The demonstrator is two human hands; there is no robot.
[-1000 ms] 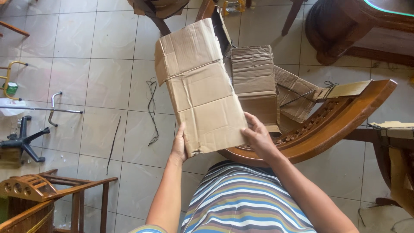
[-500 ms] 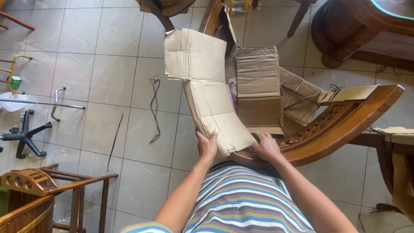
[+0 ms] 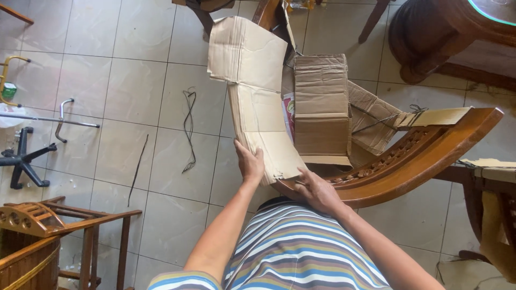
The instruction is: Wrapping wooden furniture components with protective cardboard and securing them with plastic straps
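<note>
Centre frame, both hands, left (image 3: 250,162) and right (image 3: 316,189), have fingers clamped on the flattened brown cardboard sheet (image 3: 258,102), mid-fold over the curved wooden chair frame (image 3: 430,153); next, pressing it flat calls for firm grip

The flattened cardboard sheet (image 3: 258,96) covers most of the printed package (image 3: 289,110) behind it, and what that package is cannot be told. The left hand (image 3: 249,162) has its fingertips tucked behind the sheet's lower edge, out of sight. The round wooden table (image 3: 457,32) at upper right and the carved wooden piece (image 3: 32,236) at lower left run off the frame's edge.
</note>
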